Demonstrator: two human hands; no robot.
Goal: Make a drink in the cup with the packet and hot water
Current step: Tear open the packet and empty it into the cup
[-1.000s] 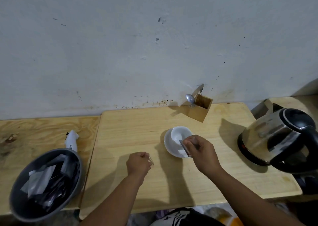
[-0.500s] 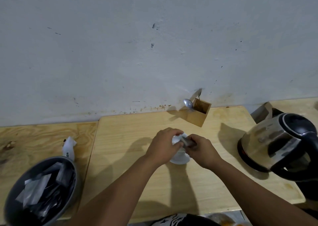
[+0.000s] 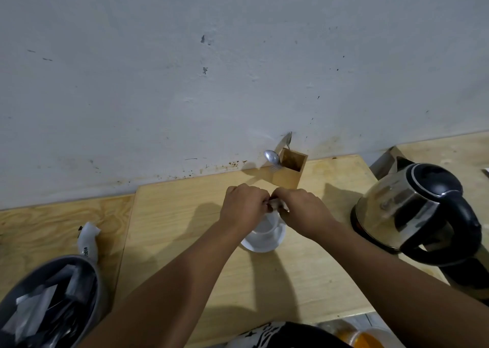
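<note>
A white cup (image 3: 267,224) stands on a white saucer (image 3: 264,244) in the middle of the light wooden table (image 3: 172,215). My left hand (image 3: 243,207) and my right hand (image 3: 304,210) meet just above the cup's far rim. Both pinch a small packet (image 3: 275,204), of which only a blurred sliver shows between the fingers. The steel kettle (image 3: 407,204) with its black lid and handle sits on its base at the right.
A wooden holder (image 3: 291,169) with a spoon (image 3: 272,157) stands against the wall behind the cup. A grey bowl (image 3: 87,276) full of packets sits at the lower left, with a torn white wrapper (image 3: 88,237) beside it. An orange container (image 3: 362,338) shows below the table's edge.
My left hand came up from the table's front to join the right hand over the cup. Both hands then shifted a little further over the cup with the packet between them.
</note>
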